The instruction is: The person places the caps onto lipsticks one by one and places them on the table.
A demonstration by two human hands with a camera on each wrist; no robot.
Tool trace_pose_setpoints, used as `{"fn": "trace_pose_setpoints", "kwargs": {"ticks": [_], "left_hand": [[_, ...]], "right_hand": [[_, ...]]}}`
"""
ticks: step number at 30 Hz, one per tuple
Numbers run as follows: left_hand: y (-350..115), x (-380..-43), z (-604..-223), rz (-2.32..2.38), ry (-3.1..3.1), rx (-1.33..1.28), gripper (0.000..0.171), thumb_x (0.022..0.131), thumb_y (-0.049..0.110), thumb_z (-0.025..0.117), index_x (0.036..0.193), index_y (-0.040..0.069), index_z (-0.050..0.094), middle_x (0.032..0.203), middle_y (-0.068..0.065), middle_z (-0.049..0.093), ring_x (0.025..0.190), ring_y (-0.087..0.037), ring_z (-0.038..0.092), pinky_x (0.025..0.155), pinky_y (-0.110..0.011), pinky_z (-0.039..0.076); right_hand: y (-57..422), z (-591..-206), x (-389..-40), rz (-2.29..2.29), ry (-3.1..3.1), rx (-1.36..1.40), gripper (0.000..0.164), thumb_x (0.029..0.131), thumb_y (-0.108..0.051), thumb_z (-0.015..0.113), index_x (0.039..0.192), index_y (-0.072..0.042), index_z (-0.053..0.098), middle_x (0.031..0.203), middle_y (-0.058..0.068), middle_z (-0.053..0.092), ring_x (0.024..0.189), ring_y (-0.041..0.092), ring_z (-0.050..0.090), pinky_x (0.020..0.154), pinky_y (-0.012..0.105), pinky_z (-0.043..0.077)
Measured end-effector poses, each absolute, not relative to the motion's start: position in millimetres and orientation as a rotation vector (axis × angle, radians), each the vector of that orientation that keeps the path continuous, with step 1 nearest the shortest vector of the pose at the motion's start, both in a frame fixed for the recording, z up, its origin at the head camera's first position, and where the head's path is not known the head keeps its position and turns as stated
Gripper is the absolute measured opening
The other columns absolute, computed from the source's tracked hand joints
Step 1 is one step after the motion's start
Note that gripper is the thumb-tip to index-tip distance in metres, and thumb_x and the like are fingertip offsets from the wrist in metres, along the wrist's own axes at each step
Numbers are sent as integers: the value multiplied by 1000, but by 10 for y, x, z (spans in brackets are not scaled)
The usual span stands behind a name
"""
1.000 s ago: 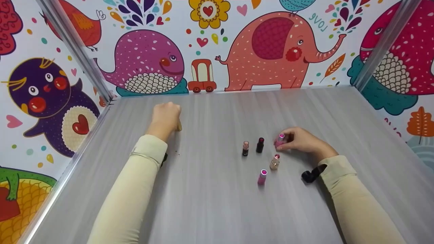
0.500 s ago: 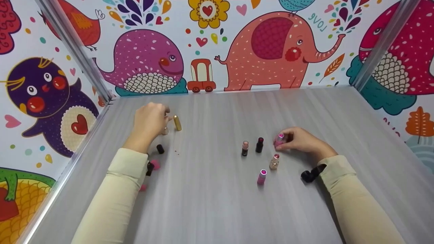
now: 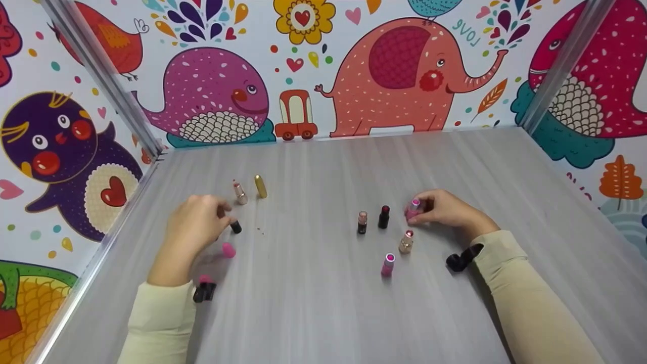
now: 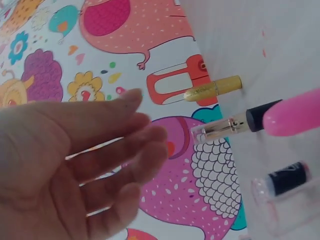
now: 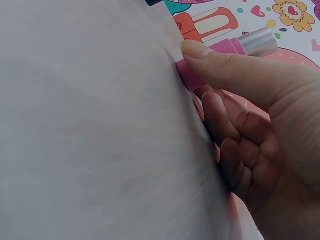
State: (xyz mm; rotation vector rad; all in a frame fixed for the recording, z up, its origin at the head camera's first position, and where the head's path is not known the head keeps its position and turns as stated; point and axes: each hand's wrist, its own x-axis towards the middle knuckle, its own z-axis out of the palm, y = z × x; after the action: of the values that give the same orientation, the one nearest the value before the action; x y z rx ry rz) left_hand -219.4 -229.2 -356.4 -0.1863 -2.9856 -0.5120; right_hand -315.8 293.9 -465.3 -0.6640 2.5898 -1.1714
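In the head view my left hand (image 3: 197, 225) hovers over the left side of the table, fingers loosely curled beside a small black cap (image 3: 235, 226). The left wrist view shows nothing held in that hand (image 4: 100, 160). Beyond it stand a rose-gold tube with a clear top (image 3: 239, 192) and a slim gold cap (image 3: 260, 186). My right hand (image 3: 447, 210) pinches an uncapped pink lipstick (image 3: 413, 208) between thumb and fingers. Its pink base (image 5: 192, 75) meets the tabletop in the right wrist view, and the silver collar (image 5: 260, 42) points up.
Near the right hand stand a black-based pale lipstick (image 3: 362, 222), a black lipstick (image 3: 384, 217), a gold lipstick (image 3: 406, 242) and a pink one (image 3: 387, 265). A pink cap (image 3: 229, 249) and black caps (image 3: 204, 292) lie by the left forearm. A patterned wall (image 3: 298, 60) closes the back.
My left hand has left the gold cap, which stays upright, and come nearer and to the left, uncovering the rose-gold tube and caps. The right hand keeps its hold on the pink lipstick.
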Motion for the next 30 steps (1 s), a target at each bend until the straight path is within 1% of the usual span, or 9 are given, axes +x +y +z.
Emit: {"fn": "trace_pose_setpoints", "kwargs": {"ticks": [5, 10, 12, 13, 17, 19, 22, 25, 30], "left_hand": [[-2374, -2114, -3653, -506, -3061, -193, 19, 93, 15, 83, 105, 1, 81, 90, -12, 74, 85, -30, 67, 77, -54, 55], [-2399, -2104, -3710, -532, -3127, -191, 15, 92, 6, 80, 105, -1, 80, 90, -13, 74, 84, -30, 67, 82, -55, 56], [-2394, -2103, -3732, -548, -3151, -186, 18, 89, 3, 80, 106, -3, 79, 92, -14, 74, 85, -32, 67, 84, -55, 56], [-2389, -2106, -3743, -548, -3160, -187, 20, 87, 3, 82, 106, -3, 79, 93, -15, 74, 87, -33, 67, 85, -56, 56], [-2363, -2114, -3784, -525, -3181, -186, 31, 80, 7, 90, 105, -5, 78, 103, -23, 75, 95, -40, 69, 91, -58, 55], [-2355, -2118, -3806, -501, -3185, -183, 32, 78, 9, 92, 103, -5, 77, 107, -26, 75, 98, -42, 69, 92, -59, 55], [-2345, -2121, -3837, -472, -3191, -200, 27, 80, 7, 89, 102, -5, 77, 107, -27, 75, 97, -42, 70, 91, -58, 55], [-2332, -2119, -3855, -452, -3196, -231, 21, 82, 3, 86, 100, -5, 78, 104, -25, 75, 92, -38, 70, 88, -57, 56], [-2312, -2112, -3884, -436, -3199, -244, 16, 80, -1, 84, 95, -2, 79, 98, -21, 76, 87, -33, 68, 86, -54, 58]], "right_hand": [[2935, -4654, -3161, -1176, 2602, -667, 23, 86, -14, 91, 100, -6, 76, 84, 1, 64, 77, 11, 55, 66, 21, 44], [2924, -4641, -3152, -1168, 2589, -668, 22, 87, -17, 90, 103, -7, 77, 86, 2, 65, 79, 14, 55, 68, 22, 44], [2922, -4636, -3152, -1166, 2583, -674, 23, 88, -17, 90, 104, -8, 77, 88, 2, 65, 81, 15, 55, 69, 22, 45], [2925, -4634, -3151, -1172, 2580, -672, 23, 88, -17, 90, 105, -7, 78, 89, 3, 65, 81, 15, 55, 69, 22, 45], [2938, -4622, -3143, -1179, 2581, -666, 23, 88, -15, 90, 106, -7, 78, 90, 4, 66, 83, 15, 56, 70, 22, 45], [2940, -4618, -3140, -1177, 2583, -666, 23, 88, -16, 90, 106, -7, 78, 90, 4, 66, 83, 15, 56, 70, 22, 45], [2941, -4612, -3139, -1153, 2601, -668, 25, 88, -17, 90, 107, -7, 78, 90, 3, 64, 84, 16, 55, 71, 22, 45], [2940, -4611, -3141, -1153, 2601, -663, 25, 88, -17, 90, 108, -7, 78, 90, 3, 64, 85, 17, 55, 71, 22, 45], [2929, -4640, -3158, -1179, 2582, -682, 23, 87, -14, 90, 104, -5, 77, 87, 3, 65, 80, 11, 55, 68, 20, 44]]}}
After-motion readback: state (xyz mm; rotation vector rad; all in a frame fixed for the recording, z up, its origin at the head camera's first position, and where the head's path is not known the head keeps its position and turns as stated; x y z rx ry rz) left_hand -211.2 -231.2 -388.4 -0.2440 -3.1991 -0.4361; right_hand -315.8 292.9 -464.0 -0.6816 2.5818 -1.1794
